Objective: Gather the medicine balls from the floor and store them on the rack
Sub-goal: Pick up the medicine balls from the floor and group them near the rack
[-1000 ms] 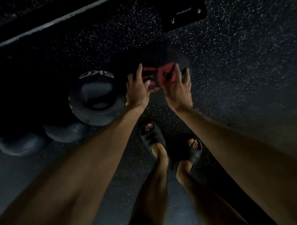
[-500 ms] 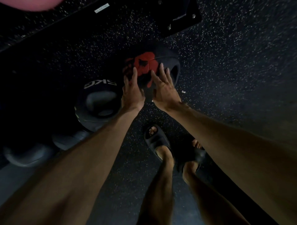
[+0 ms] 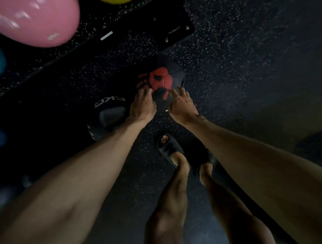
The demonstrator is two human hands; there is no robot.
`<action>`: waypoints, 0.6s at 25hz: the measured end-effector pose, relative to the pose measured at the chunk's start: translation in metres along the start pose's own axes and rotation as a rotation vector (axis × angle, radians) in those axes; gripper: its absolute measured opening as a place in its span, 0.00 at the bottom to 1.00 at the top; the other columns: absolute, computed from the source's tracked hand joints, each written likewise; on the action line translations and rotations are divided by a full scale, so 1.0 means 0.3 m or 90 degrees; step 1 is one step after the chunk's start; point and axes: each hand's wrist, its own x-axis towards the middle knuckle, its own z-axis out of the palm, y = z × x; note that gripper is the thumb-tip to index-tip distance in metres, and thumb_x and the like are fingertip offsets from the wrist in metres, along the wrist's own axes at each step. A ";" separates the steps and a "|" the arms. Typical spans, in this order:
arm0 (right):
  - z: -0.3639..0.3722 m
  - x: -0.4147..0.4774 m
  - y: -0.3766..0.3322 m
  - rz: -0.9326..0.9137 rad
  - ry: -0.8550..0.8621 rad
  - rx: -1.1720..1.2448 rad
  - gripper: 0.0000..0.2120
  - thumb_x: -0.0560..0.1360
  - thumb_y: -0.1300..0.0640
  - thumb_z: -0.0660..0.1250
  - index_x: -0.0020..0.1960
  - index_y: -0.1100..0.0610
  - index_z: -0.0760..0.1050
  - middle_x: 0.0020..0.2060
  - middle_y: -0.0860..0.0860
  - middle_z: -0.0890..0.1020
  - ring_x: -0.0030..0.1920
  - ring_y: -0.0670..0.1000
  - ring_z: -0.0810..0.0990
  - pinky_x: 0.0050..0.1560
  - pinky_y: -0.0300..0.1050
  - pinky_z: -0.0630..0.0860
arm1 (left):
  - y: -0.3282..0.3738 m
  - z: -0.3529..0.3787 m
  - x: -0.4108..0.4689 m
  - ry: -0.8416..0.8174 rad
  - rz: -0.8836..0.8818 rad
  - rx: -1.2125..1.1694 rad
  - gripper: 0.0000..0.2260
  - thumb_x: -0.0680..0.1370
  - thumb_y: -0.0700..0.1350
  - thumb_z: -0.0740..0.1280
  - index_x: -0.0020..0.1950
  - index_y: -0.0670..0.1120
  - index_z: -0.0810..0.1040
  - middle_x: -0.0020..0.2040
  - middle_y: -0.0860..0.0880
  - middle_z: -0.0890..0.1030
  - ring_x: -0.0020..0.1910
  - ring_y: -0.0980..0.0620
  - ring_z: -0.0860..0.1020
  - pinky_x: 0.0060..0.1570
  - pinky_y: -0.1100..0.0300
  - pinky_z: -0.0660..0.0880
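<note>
A black medicine ball with red patches (image 3: 162,81) lies on the speckled floor in front of me. My left hand (image 3: 143,105) rests its fingertips on the ball's near left side. My right hand (image 3: 183,106) is at the near right side with its fingers spread and slightly bent, close against the ball. A black ball marked 5KG (image 3: 108,116) sits on the floor just left of my left wrist. A pink ball (image 3: 38,20) and the edge of a yellow ball (image 3: 115,1) show at the top left, above the rack's dark diagonal bar (image 3: 83,43).
The rack's black bolted foot plate (image 3: 174,26) lies on the floor just beyond the ball. My feet in black slides (image 3: 168,148) stand below my hands. Dark rounded shapes sit in shadow at the far left. Speckled rubber floor (image 3: 244,69) stretches to the right.
The view has tilted up, bringing the pink and yellow balls into sight. The red patch on the ball has turned, and the ball sits farther from my feet with both hands following it.
</note>
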 end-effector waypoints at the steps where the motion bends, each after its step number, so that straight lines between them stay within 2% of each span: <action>1: -0.037 -0.033 0.008 0.028 -0.001 -0.007 0.22 0.81 0.59 0.59 0.75 0.55 0.66 0.71 0.61 0.67 0.71 0.63 0.67 0.70 0.61 0.69 | 0.034 -0.035 -0.024 -0.022 0.031 0.020 0.21 0.81 0.44 0.63 0.74 0.46 0.67 0.71 0.42 0.70 0.69 0.41 0.71 0.63 0.48 0.71; 5: -0.172 -0.248 0.061 0.119 -0.032 -0.012 0.20 0.82 0.57 0.56 0.73 0.59 0.68 0.67 0.62 0.73 0.66 0.64 0.74 0.66 0.59 0.73 | 0.200 -0.147 -0.174 -0.130 0.104 0.107 0.15 0.81 0.46 0.63 0.68 0.45 0.73 0.66 0.43 0.76 0.65 0.40 0.76 0.61 0.49 0.73; 10: -0.277 -0.640 0.151 0.216 -0.055 0.026 0.19 0.84 0.58 0.53 0.73 0.58 0.68 0.63 0.62 0.78 0.60 0.63 0.80 0.55 0.52 0.76 | 0.417 -0.155 -0.421 -0.227 0.210 0.209 0.15 0.82 0.48 0.62 0.68 0.45 0.72 0.66 0.41 0.76 0.65 0.39 0.75 0.61 0.47 0.73; 15: -0.264 -1.028 0.262 0.292 -0.002 0.099 0.19 0.84 0.57 0.55 0.73 0.59 0.68 0.64 0.61 0.79 0.61 0.61 0.80 0.56 0.52 0.77 | 0.568 -0.108 -0.688 -0.263 0.309 0.323 0.16 0.82 0.49 0.61 0.69 0.45 0.72 0.66 0.41 0.77 0.64 0.39 0.76 0.61 0.47 0.72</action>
